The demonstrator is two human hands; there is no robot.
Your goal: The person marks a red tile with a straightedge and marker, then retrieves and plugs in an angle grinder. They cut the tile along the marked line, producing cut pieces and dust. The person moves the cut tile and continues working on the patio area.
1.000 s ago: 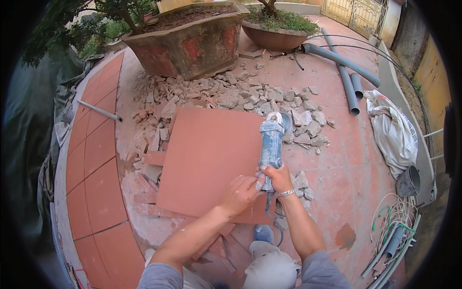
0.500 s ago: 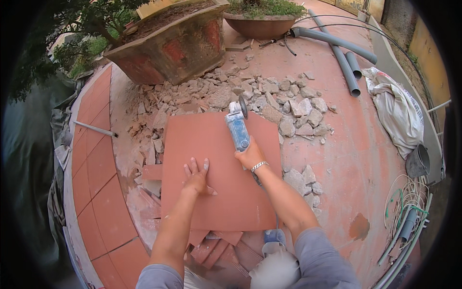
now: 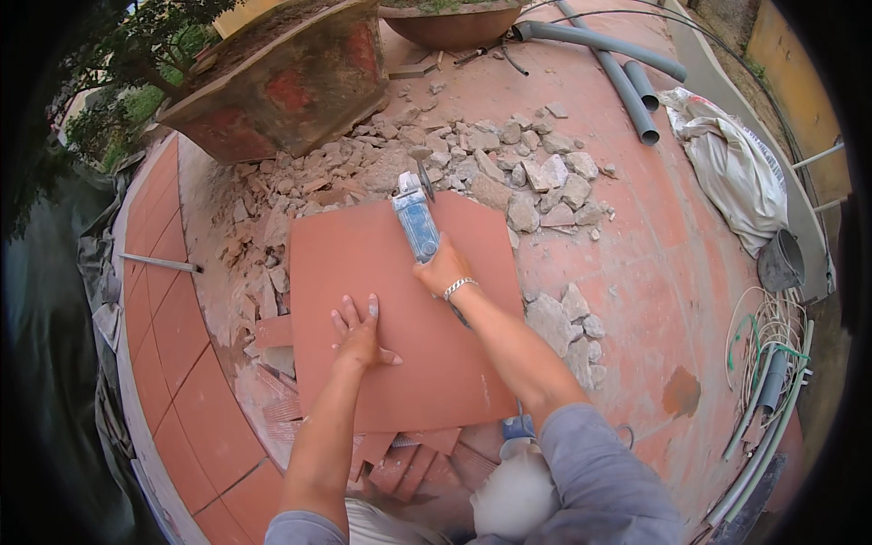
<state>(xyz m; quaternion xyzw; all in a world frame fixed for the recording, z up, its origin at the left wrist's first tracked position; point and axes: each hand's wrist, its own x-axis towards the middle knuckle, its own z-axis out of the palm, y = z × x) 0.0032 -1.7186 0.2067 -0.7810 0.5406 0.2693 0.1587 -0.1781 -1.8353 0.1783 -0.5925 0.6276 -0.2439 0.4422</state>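
Observation:
A large terracotta-red tile (image 3: 409, 318) lies flat in front of me, its far right corner cut off at a slant. My left hand (image 3: 361, 341) presses on it left of the middle, open, fingers spread. My right hand (image 3: 443, 268) is closed round the body of a blue angle grinder (image 3: 419, 229). The grinder's disc (image 3: 425, 180) stands on edge by the tile's far edge; whether it touches the tile I cannot tell. The grinder's tail is hidden under my right wrist.
Broken concrete rubble (image 3: 490, 168) lies beyond and right of the tile. Tile offcuts (image 3: 400, 468) sit under its near edge. A large planter (image 3: 282, 91) stands far left. Grey pipes (image 3: 627, 91), a white sack (image 3: 727, 163), a dark bucket (image 3: 781, 261) and coiled hose (image 3: 763, 341) are on the right.
My view has turned slightly, so the scene sits lower left to upper left in the picture. Both hands and the grinder keep nearly the same places on the tile.

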